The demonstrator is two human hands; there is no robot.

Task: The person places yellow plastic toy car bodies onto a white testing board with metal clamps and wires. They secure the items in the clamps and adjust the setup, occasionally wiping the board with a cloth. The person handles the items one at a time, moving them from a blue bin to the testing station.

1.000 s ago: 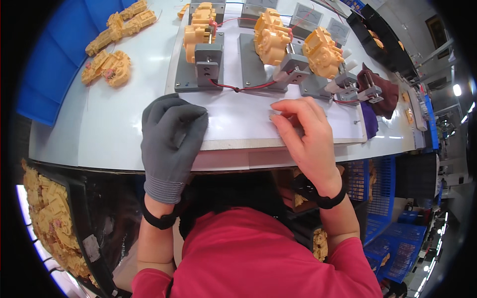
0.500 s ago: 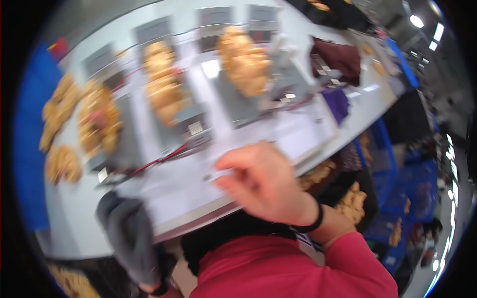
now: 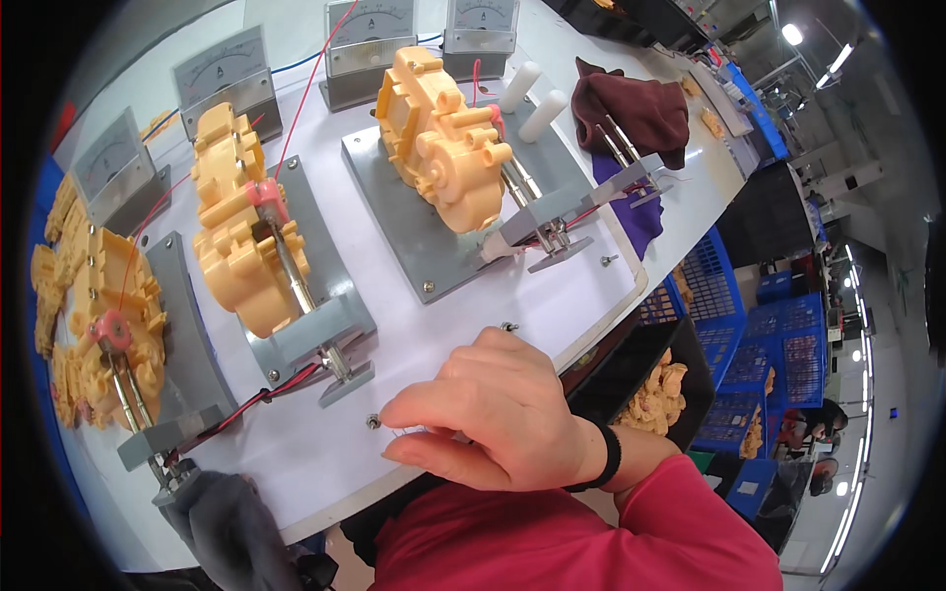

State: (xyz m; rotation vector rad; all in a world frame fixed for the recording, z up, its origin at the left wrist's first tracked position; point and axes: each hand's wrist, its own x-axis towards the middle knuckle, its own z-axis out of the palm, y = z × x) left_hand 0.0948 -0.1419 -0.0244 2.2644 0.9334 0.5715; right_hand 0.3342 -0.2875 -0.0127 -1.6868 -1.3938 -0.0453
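My left hand (image 3: 222, 517), in a dark grey glove, is closed over the crossbar handle at the near end of the left grey test fixture (image 3: 187, 335). A tan plastic gear housing (image 3: 99, 305) with a pink cap sits on that fixture, two metal pins reaching toward the cap. My right hand (image 3: 493, 409) is bare, with a black band at the wrist. Its thumb and forefinger are apart with nothing visible between them, beside a small toggle switch (image 3: 372, 422). Similar housings rest on the middle fixture (image 3: 325, 266) and the right fixture (image 3: 370, 197).
Analog meters (image 3: 370, 49) line the back, with red wires running down. A maroon cloth (image 3: 631, 113) and a purple cloth (image 3: 636, 217) lie at the right. More tan parts (image 3: 54, 266) crowd the left edge. Beyond the table's right edge stand a black bin (image 3: 705, 369) and blue crates (image 3: 714, 266).
The view has steadied from a blur, and the fixtures appear nearer and lower. My gloved left hand has come onto the left fixture's handle. My right thumb and forefinger stay apart.
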